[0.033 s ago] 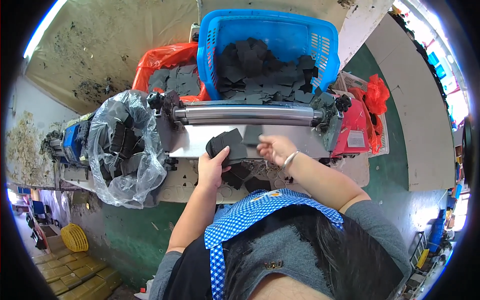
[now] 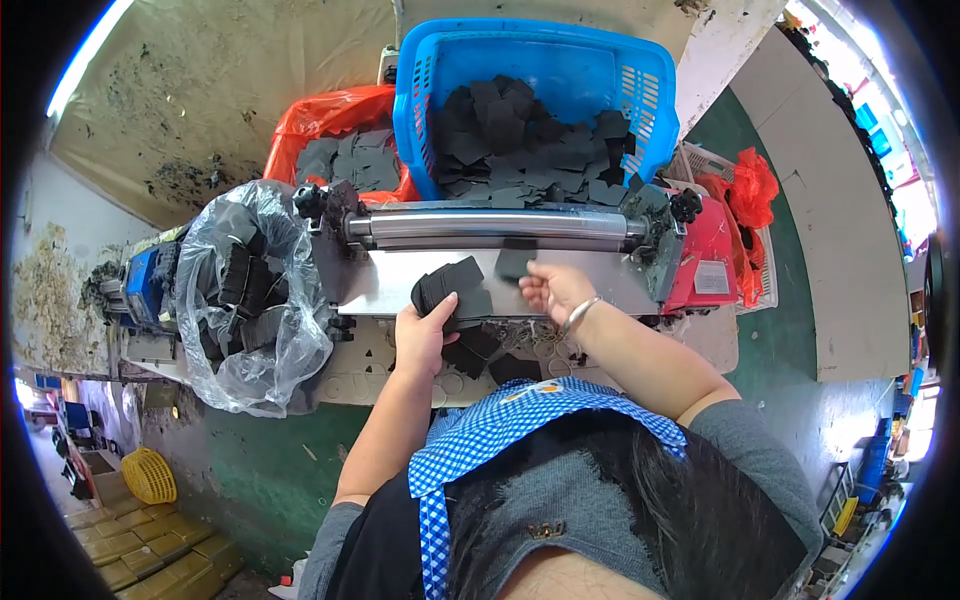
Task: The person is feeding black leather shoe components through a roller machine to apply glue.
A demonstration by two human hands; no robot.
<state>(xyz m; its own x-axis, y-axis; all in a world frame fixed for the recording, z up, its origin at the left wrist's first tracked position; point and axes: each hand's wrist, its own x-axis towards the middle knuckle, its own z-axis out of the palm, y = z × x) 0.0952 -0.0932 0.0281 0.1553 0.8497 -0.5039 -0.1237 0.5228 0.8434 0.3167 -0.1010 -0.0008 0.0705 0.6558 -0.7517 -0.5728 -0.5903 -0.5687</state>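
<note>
My left hand (image 2: 422,338) is closed around a stack of thin black sheet pieces (image 2: 450,290), thumb on top, over the near edge of a bright metal plate (image 2: 385,282). To its right, my right hand (image 2: 556,292) pinches the corner of a single black sheet piece (image 2: 514,263). That piece lies over the plate, its far edge up against the steel roller (image 2: 490,228) of a machine. Whether the roller has caught the edge, I cannot tell. More loose black pieces (image 2: 476,350) lie just below the left hand.
Beyond the roller stands a blue basket (image 2: 540,40) holding many black pieces, beside a red bag (image 2: 300,125) of similar pieces. A clear plastic bag (image 2: 285,385) with black pieces hangs at the left. The machine's red housing (image 2: 700,255) bounds the right; a white crate (image 2: 768,290) stands beyond.
My right hand has moved slightly away from me, pushing the single black piece up to the roller. My left hand and its stack stay in place.
</note>
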